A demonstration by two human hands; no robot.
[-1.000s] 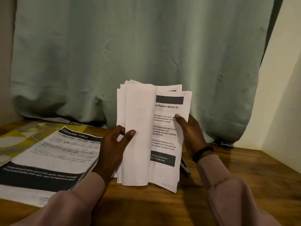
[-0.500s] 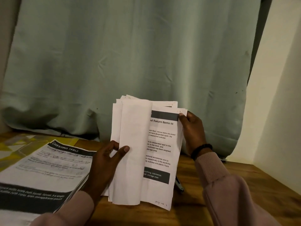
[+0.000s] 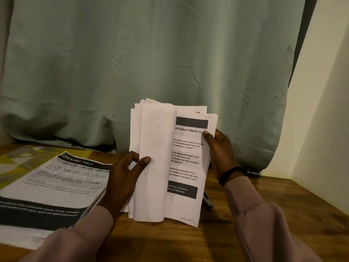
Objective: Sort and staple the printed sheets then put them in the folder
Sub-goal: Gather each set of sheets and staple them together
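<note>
Pink sleeves (image 3: 264,224) are seen nearest, at the bottom. A sheaf (image 3: 170,163) of white printed sheets is held upright between both hands, its bottom edge at the table (image 3: 283,214), long axis near vertical, top leaning slightly away. Front leaves are curled over to the left, blank backs showing; the exposed page carries black text, dark bars at top and bottom, and a handwritten note at the lower right corner. The left hand (image 3: 124,178) is wrapped round the curled leaves, thumb pressed on front. The right hand (image 3: 219,150) grips the right edge, thumb on the page. A bracelet (image 3: 229,174) is worn on the right wrist. Left of the left hand a printed stack (image 3: 49,186) lies flat. Behind the sheaf, under the right hand, a dark object (image 3: 207,202) is partly hidden. Beyond the hands a green curtain (image 3: 151,63) hangs.
</note>
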